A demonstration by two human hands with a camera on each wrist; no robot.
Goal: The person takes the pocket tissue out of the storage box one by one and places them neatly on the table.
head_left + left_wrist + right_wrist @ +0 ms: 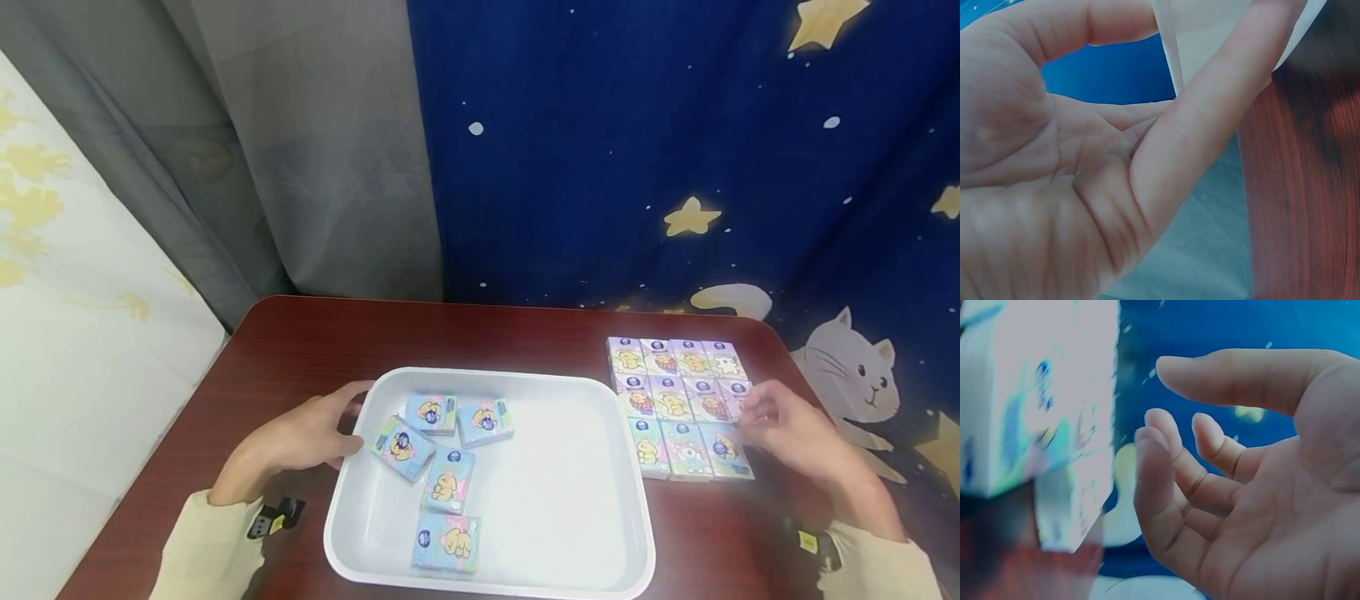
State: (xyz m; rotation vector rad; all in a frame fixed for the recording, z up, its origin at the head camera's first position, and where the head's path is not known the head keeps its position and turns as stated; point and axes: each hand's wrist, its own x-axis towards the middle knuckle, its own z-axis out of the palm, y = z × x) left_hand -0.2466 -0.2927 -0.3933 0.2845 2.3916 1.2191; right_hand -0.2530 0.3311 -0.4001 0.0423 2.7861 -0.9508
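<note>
A white tray [566,483] holds several small blue cartoon-printed packs [447,479], lying loose at different angles in its left half. My left hand [307,431] is at the tray's left side, its thumb and fingers spread and touching the rim. In the left wrist view, the left hand's fingers [1204,119] lie against the pale tray wall. To the right of the tray, similar packs [671,404] are laid in neat rows, purple behind and blue-green in front. My right hand [798,433] is beside their right edge. Its fingers [1154,465] are loosely bent, apart from the thumb, with nothing between them.
The tray and the rows of packs are on a dark red-brown wooden table [330,333]. Behind it hang a grey curtain [337,167] and a dark blue star-patterned curtain [562,183]. A white cloth with yellow prints [75,333] borders the left side.
</note>
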